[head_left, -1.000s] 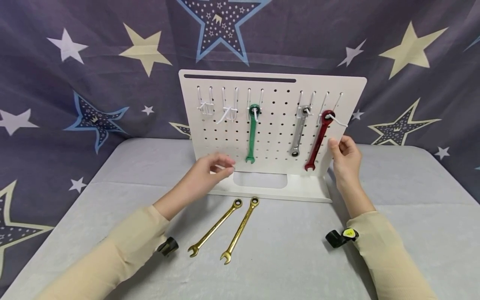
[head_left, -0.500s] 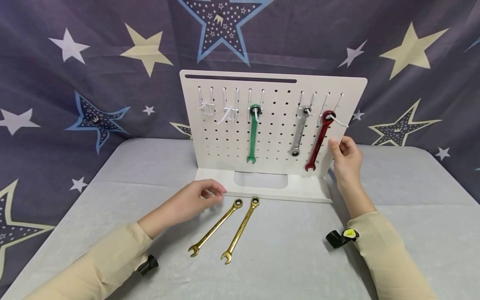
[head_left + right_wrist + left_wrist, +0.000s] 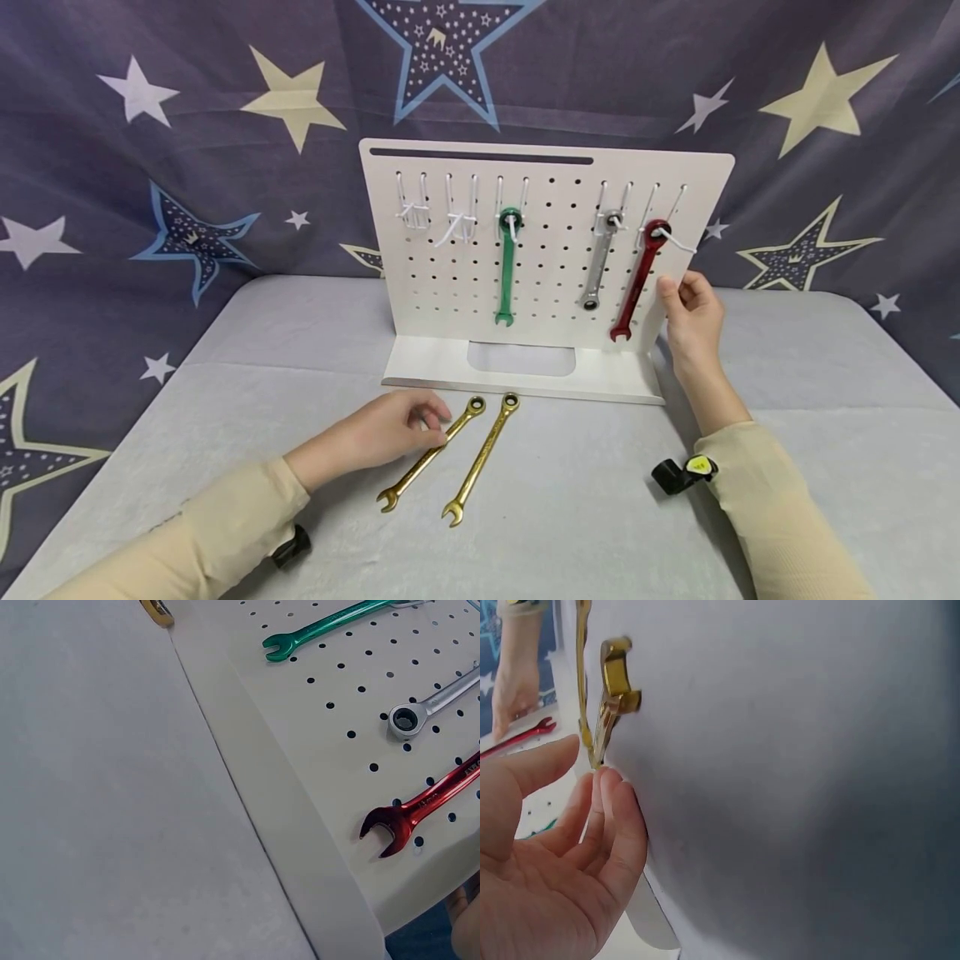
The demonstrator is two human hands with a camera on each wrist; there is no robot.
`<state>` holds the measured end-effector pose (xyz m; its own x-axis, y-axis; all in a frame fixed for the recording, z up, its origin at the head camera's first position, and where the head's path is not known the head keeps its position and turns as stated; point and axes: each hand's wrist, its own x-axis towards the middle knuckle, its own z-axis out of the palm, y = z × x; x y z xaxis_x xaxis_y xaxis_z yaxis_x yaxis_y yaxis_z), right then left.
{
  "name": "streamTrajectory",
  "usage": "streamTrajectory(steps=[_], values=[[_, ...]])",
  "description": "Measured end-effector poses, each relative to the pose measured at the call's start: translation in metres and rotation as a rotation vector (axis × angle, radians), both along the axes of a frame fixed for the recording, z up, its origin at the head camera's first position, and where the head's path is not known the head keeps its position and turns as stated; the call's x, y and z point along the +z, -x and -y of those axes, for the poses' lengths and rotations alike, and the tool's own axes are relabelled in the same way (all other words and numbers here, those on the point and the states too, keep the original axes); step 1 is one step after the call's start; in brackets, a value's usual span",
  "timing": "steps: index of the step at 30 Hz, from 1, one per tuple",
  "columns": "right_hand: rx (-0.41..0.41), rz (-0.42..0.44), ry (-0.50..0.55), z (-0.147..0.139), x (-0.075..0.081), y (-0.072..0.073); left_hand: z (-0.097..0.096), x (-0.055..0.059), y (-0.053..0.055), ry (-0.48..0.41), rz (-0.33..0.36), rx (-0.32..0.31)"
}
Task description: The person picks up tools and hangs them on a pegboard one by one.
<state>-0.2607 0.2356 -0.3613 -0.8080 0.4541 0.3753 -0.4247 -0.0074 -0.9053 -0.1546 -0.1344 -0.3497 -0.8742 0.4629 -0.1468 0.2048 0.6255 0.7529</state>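
My left hand (image 3: 393, 425) is at the left gold combination wrench (image 3: 408, 479), lying on the table. Thumb and fingers are spread apart near its shaft in the left wrist view, where the wrench's open end (image 3: 616, 671) points away from the palm; whether a fingertip touches it I cannot tell. Beside it lies a second gold wrench (image 3: 480, 460). My right hand (image 3: 693, 325) holds the right edge of a white pegboard (image 3: 551, 275), thumb in front. From the board's hooks hang a green wrench (image 3: 506, 279), a silver wrench (image 3: 597, 268) and a red wrench (image 3: 637, 287).
Two hooks at the board's left, one a white hook (image 3: 459, 227), carry no wrench. The board's base (image 3: 615, 379) has a cut-out and stands on the grey-covered table (image 3: 570, 500). A star-patterned curtain (image 3: 600, 75) hangs behind.
My left hand has moved down from the front of the board's base to the left gold wrench. The right hand keeps its place on the board's edge.
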Motion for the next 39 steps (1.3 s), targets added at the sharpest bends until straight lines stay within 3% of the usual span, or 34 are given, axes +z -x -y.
streamTrajectory(steps=[8,16,24,28,33,39], values=[[-0.009,0.013,-0.002,-0.002,0.000,0.001,-0.007,-0.003,0.001,0.160,-0.075,-0.021],[-0.011,0.026,-0.021,-0.001,0.001,0.000,-0.010,0.000,0.002,0.203,-0.103,-0.035],[-0.007,0.016,-0.023,-0.001,-0.001,0.000,-0.006,0.003,0.000,0.252,-0.096,-0.096],[-0.003,0.014,-0.019,-0.001,0.000,0.000,0.000,0.003,0.001,0.183,-0.038,-0.112],[-0.005,0.009,-0.012,-0.001,0.000,0.001,0.009,0.004,0.003,0.042,0.048,-0.080],[-0.010,0.008,-0.018,0.000,-0.001,0.001,0.017,0.005,0.003,-0.063,0.017,-0.036]])
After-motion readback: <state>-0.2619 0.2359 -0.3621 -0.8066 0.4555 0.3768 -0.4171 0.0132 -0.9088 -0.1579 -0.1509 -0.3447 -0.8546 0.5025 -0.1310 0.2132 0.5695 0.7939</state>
